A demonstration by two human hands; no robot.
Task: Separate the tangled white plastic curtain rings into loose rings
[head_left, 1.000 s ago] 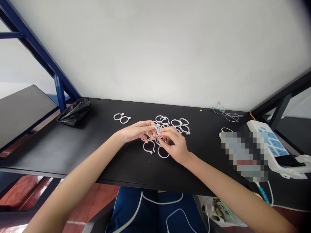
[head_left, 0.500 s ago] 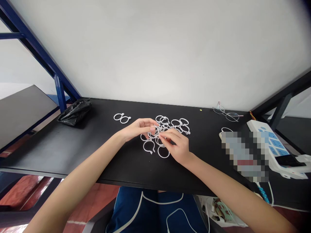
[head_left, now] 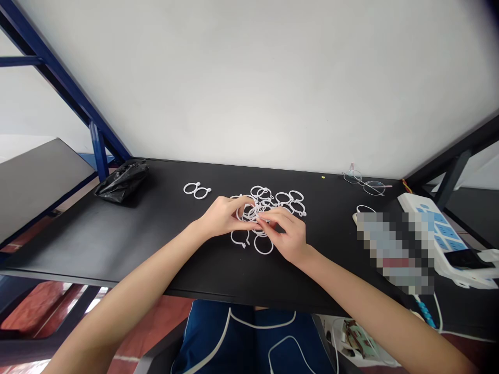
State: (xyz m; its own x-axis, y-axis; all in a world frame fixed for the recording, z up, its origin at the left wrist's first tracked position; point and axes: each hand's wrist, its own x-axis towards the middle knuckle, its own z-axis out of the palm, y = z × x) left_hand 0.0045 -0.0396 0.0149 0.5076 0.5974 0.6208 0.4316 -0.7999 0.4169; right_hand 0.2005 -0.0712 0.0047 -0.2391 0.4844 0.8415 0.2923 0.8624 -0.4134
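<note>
1. Right hand (head_left: 286,231): thumb and forefinger are brought together in a pinch; a white ring (head_left: 249,212) is judged to be gripped at its near-right edge, though the contact is partly covered by the fingertips.
2. Left hand (head_left: 226,215): thumb and forefinger are curved apart, with the ring framed between them. The thumb tip is placed just beside the right fingertips; whether the ring is firmly gripped on this side cannot be told.
3. Ring position: it is located in the space bounded by both hands, above or among the piled rings (head_left: 284,197); its outline is not cleanly separated from theirs.
4. Handling (judged by eye only): thin plastic is suspected, so very light, springy rather than soft, fairly smooth, and liable to be snapped if over-bent.
5. Hold: the rim is best taken near the ends, where a small knob is seen on similar rings; a grip at mid-arc would probably be twisted round.
6. Just below the hands, a gapped ring (head_left: 236,242) is laid with its ends apart; a round ring (head_left: 264,253) is found beside it.
7. Farther out, to the left, a pair of rings (head_left: 195,191) is set touching on the black desk (head_left: 163,270), well apart from the pile.
</note>
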